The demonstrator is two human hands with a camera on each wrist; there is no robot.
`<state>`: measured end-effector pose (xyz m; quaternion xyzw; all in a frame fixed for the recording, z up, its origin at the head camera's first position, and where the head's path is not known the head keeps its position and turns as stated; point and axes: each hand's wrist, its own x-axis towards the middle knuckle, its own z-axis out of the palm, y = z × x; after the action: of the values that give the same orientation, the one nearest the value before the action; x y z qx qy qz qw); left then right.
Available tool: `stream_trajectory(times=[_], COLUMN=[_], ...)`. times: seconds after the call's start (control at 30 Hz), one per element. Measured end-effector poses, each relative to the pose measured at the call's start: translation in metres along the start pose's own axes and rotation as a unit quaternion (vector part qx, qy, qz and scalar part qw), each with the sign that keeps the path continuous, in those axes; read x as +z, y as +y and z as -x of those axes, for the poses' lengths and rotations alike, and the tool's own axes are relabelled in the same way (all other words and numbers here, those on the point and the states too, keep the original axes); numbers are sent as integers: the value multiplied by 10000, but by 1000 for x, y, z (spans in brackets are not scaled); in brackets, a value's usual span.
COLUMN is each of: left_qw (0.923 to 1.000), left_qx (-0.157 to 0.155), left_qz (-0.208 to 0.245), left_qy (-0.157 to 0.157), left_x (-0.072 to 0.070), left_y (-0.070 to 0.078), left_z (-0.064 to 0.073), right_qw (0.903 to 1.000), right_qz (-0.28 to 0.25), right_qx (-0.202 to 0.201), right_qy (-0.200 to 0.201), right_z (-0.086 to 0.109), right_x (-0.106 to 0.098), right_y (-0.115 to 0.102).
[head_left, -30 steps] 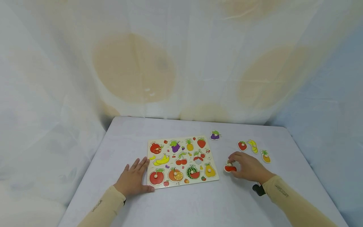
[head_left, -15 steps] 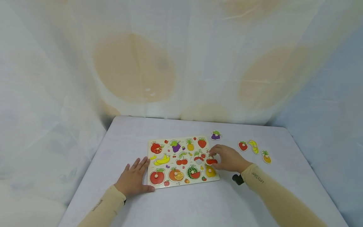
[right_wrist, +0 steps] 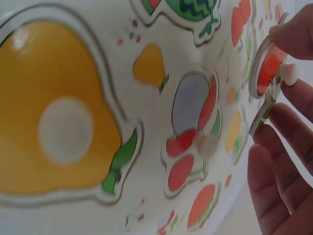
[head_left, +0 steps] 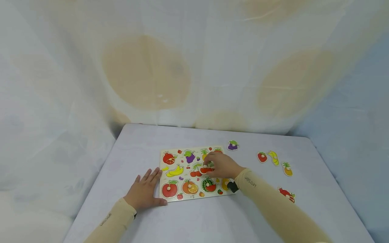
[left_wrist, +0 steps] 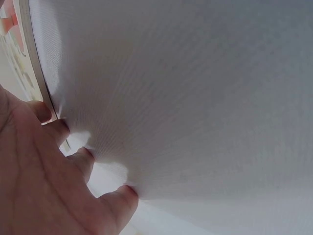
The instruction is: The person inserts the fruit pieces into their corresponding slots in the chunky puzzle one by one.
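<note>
My right hand (head_left: 223,165) pinches a cherry puzzle piece (head_left: 206,170) and holds it over the right half of the fruit puzzle board (head_left: 212,194). In the right wrist view the cherry piece (right_wrist: 268,71) is tilted, its pale knob between thumb and fingers. Just left of it in the head view lies the cherry picture (head_left: 194,173) on the board. My left hand (head_left: 144,190) rests flat with spread fingers at the board's left edge. Knobbed apple (head_left: 169,190), orange (head_left: 189,187), watermelon (head_left: 209,185) and pear (right_wrist: 54,112) pieces sit in the board's front row.
Right of the board lie loose pieces: grapes (head_left: 233,145), strawberry (head_left: 262,157), bananas (head_left: 273,158), pineapple (head_left: 287,169) and a pomegranate (head_left: 286,194) beside the right sleeve. White patterned cloth (head_left: 206,67) hangs behind the white table (head_left: 194,222).
My right hand has carried the cherry piece left, from the table right of the board to over the board. The pomegranate piece has come into view. The left hand stays put.
</note>
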<state>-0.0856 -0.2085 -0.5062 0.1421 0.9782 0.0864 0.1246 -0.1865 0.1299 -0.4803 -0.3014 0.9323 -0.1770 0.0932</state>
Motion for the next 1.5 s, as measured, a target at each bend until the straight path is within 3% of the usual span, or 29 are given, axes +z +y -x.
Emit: stream_trajectory(times=[0.43,0.93,1.5], left_qw=[10000,10000,10000], left_qx=[-2,-39,-13], left_qz=[28,23,-5], left_qy=[-51,7,42], left_x=[-5,-5,0], left_y=[3,3,0], left_z=[3,3,1], right_qw=[9988,9988,9977], right_qz=[110,449,651], right_qx=[422,37,-9], right_qy=[-235,-198,-195], right_z=[-22,-23,-24], right_x=[19,26,24], right_y=[-22,-30,-36])
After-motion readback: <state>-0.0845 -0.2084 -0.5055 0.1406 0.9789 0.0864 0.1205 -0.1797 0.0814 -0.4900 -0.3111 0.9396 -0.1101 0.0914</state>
